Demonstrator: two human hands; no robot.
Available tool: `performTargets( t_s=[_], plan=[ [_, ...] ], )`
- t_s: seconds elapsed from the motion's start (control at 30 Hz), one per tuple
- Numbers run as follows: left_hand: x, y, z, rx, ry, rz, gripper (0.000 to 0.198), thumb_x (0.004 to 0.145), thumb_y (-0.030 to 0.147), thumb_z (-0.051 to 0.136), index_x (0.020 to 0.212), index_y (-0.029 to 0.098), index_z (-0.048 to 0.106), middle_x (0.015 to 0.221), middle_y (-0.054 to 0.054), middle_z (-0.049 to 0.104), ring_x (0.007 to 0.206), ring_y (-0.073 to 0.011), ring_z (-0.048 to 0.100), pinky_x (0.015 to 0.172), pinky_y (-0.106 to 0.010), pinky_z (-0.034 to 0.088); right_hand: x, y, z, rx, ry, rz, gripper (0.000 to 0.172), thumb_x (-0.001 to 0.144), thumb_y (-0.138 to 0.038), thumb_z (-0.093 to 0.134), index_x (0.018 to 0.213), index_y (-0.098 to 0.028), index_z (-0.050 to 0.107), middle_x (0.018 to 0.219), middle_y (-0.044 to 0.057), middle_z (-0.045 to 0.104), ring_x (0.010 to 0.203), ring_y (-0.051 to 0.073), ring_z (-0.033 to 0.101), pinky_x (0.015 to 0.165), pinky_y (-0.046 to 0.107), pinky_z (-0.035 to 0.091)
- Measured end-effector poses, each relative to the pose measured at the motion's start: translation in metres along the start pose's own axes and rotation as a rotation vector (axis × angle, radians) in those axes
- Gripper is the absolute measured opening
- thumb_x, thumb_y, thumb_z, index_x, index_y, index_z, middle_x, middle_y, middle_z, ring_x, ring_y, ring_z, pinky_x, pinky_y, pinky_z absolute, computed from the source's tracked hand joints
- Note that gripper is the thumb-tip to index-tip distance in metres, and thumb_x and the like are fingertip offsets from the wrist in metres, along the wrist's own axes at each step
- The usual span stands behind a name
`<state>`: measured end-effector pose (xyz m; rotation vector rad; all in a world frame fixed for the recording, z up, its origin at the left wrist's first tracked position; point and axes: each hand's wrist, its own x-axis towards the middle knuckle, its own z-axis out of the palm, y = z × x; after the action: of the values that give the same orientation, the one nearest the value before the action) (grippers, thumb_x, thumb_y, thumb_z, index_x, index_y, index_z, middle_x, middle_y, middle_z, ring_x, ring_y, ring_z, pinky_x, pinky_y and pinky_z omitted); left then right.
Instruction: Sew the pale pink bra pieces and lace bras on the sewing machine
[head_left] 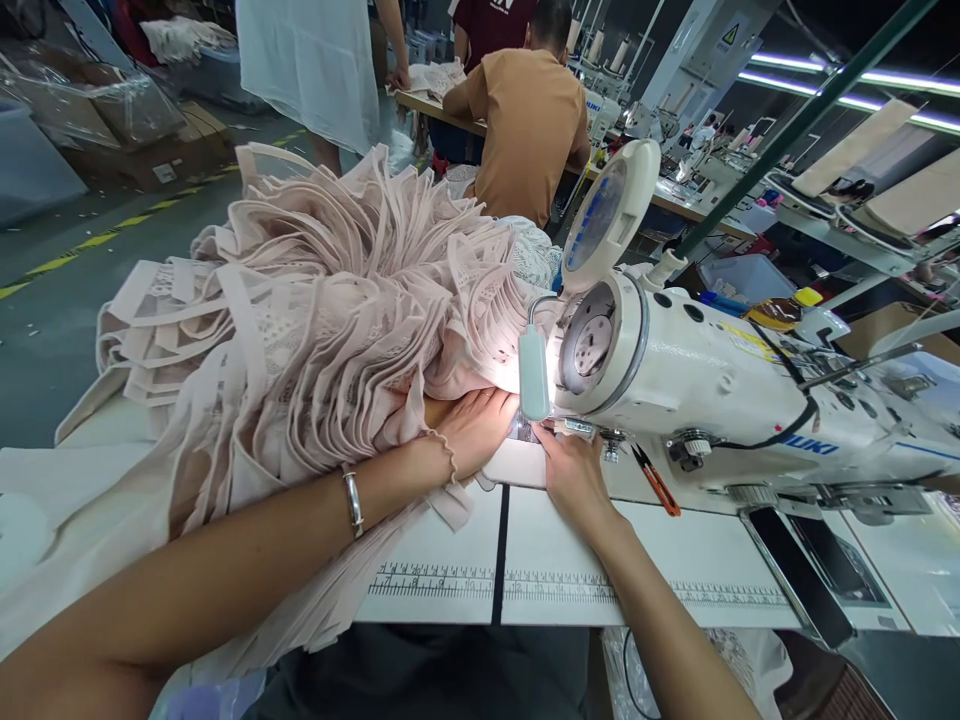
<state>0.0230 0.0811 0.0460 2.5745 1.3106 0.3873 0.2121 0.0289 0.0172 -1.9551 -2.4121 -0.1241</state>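
One phone (799, 575) lies at the worktop's (427, 600) near edge, toward the right. The left hand (480, 425) rests flat on heaped cloth (322, 310) covering the worktop's left end; the right hand's (574, 475) grip cannot be told. One snips (658, 485) lies beside it. One lamp (533, 375) partly blocks one machine (675, 345). Beyond: one person in tan (529, 130).

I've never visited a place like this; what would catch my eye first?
Probably the big heap of pale pink fabric pieces, spread across the left of the worktable. Then the white sewing machine on the right, with a small lamp glowing close to the left hand and right hand.
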Motion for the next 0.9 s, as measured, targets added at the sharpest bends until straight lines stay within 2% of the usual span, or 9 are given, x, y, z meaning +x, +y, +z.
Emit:
performTargets(
  t_s=[0.23, 0.33, 0.43, 0.5, 0.57, 0.63, 0.77, 0.83, 0.9],
  plan=[
    [-0.057, 0.018, -0.035, 0.389, -0.032, 0.332, 0.021, 0.087, 0.004, 0.047, 0.074, 0.016, 0.059, 0.078, -0.009, 0.058, 0.078, -0.0246, 0.055, 0.070, -0.037, 0.044, 0.005, 0.001, -0.002, 0.115, 0.014, -0.088, 0.044, 0.102, -0.025, 0.033, 0.140, -0.017, 0.055, 0.118, 0.016, 0.068, 0.115, 0.029, 0.057, 0.104, 0.046, 0.040],
    [-0.091, 0.005, -0.046, 0.550, 0.114, 0.248, 0.018, 0.081, 0.003, 0.050, 0.077, 0.014, 0.063, 0.079, -0.011, 0.058, 0.079, -0.0278, 0.055, 0.071, -0.040, 0.044, 0.002, 0.000, -0.004, 0.154, 0.100, -0.098, 0.040, 0.103, -0.025, 0.032, 0.132, -0.016, 0.059, 0.112, 0.014, 0.069, 0.107, 0.027, 0.059, 0.099, 0.044, 0.043],
    [-0.109, -0.011, -0.052, 0.607, 0.205, 0.113, 0.024, 0.083, 0.000, 0.046, 0.081, 0.014, 0.065, 0.083, -0.014, 0.061, 0.086, -0.0313, 0.057, 0.074, -0.042, 0.046, -0.010, -0.018, -0.008, 0.259, 0.152, -0.343, 0.028, 0.102, -0.029, 0.043, 0.116, -0.017, 0.064, 0.101, 0.011, 0.068, 0.096, 0.024, 0.059, 0.091, 0.040, 0.045],
    [-0.111, -0.016, -0.052, 0.537, 0.172, 0.120, 0.024, 0.086, 0.001, 0.047, 0.085, 0.014, 0.066, 0.087, -0.014, 0.063, 0.090, -0.0307, 0.058, 0.080, -0.043, 0.047, -0.020, -0.037, -0.011, 0.326, 0.103, -0.588, 0.029, 0.097, -0.037, 0.058, 0.118, -0.018, 0.061, 0.105, 0.011, 0.066, 0.096, 0.024, 0.058, 0.088, 0.039, 0.046],
    [-0.108, -0.018, -0.048, 0.399, 0.114, 0.200, 0.019, 0.087, 0.003, 0.053, 0.091, 0.016, 0.067, 0.096, -0.011, 0.066, 0.097, -0.0288, 0.060, 0.087, -0.042, 0.046, -0.029, -0.053, -0.014, 0.334, 0.090, -0.685, 0.027, 0.096, -0.035, 0.061, 0.116, -0.018, 0.061, 0.102, 0.010, 0.065, 0.094, 0.023, 0.057, 0.083, 0.038, 0.046],
    [-0.102, -0.018, -0.040, 0.254, 0.038, 0.333, 0.025, 0.084, 0.005, 0.061, 0.102, 0.020, 0.067, 0.115, -0.008, 0.067, 0.111, -0.0264, 0.059, 0.098, -0.040, 0.042, -0.038, -0.057, -0.017, 0.399, 0.101, -0.625, 0.012, 0.099, -0.025, 0.054, 0.105, -0.018, 0.062, 0.092, 0.008, 0.064, 0.088, 0.021, 0.056, 0.079, 0.036, 0.045],
    [-0.088, -0.021, -0.025, 0.151, -0.003, 0.533, 0.056, 0.085, -0.001, 0.055, 0.136, 0.021, 0.052, 0.141, -0.006, 0.058, 0.132, -0.0204, 0.050, 0.112, -0.038, 0.029, -0.052, -0.033, -0.028, 0.839, -0.022, -0.293, 0.011, 0.098, -0.025, 0.051, 0.090, -0.021, 0.058, 0.081, 0.002, 0.063, 0.074, 0.015, 0.058, 0.069, 0.028, 0.047],
    [-0.079, -0.020, -0.020, 0.199, 0.089, 0.591, 0.048, 0.090, -0.002, 0.048, 0.134, 0.017, 0.053, 0.133, -0.008, 0.063, 0.125, -0.0208, 0.054, 0.109, -0.038, 0.032, -0.056, -0.020, -0.033, 1.014, -0.099, -0.133, 0.014, 0.098, -0.030, 0.052, 0.087, -0.022, 0.055, 0.072, -0.002, 0.061, 0.065, 0.013, 0.057, 0.062, 0.025, 0.047],
    [-0.068, -0.016, -0.018, 0.268, 0.200, 0.640, 0.030, 0.095, 0.001, 0.042, 0.114, 0.015, 0.061, 0.111, -0.007, 0.069, 0.105, -0.0209, 0.061, 0.099, -0.037, 0.039, -0.058, -0.015, -0.035, 1.018, -0.066, -0.075, 0.014, 0.095, -0.031, 0.054, 0.085, -0.022, 0.055, 0.066, -0.003, 0.060, 0.061, 0.013, 0.057, 0.059, 0.025, 0.046]
  ],
)
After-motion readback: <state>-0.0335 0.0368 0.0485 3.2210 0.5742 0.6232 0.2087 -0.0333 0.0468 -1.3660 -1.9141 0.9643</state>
